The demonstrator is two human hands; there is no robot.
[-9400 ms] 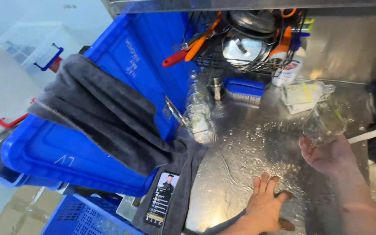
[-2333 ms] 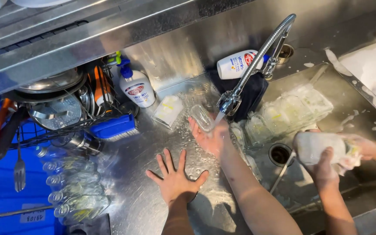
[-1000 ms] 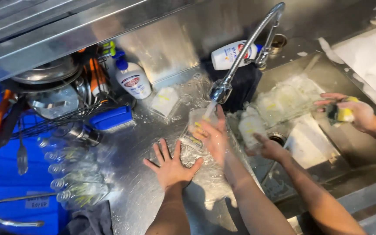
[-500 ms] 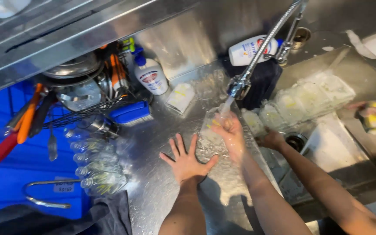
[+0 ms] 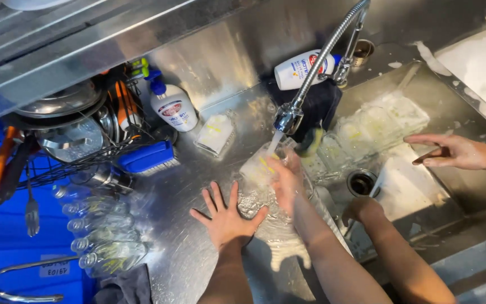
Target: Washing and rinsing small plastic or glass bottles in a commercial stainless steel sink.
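Observation:
My left hand (image 5: pixel 226 218) lies flat with spread fingers on the wet steel counter (image 5: pixel 187 264). Just right of it, my right hand (image 5: pixel 286 179) grips a clear glass (image 5: pixel 259 167), tilted under the water stream from the spray faucet (image 5: pixel 289 117). Water and foam run down the counter below the glass. A co-worker's hand (image 5: pixel 455 152) reaches in from the right over the sink (image 5: pixel 445 191), fingers stretched out. Another co-worker's hand (image 5: pixel 365 209) is low at the sink's front edge, near the drain (image 5: pixel 361 182).
Several clear glasses (image 5: pixel 105 236) lie in a row on the counter at left, beside a blue crate (image 5: pixel 1 231). A wire rack (image 5: pixel 74 126) holds pots and utensils. A blue brush (image 5: pixel 148 158), soap bottle (image 5: pixel 172 107), clear dish (image 5: pixel 215 133) and more glasses (image 5: pixel 378 121) in the sink surround me.
My hands stay where they were, the glass still under the stream. The co-worker's far hand has moved left over the sink, and the yellow sponge is no longer visible in it.

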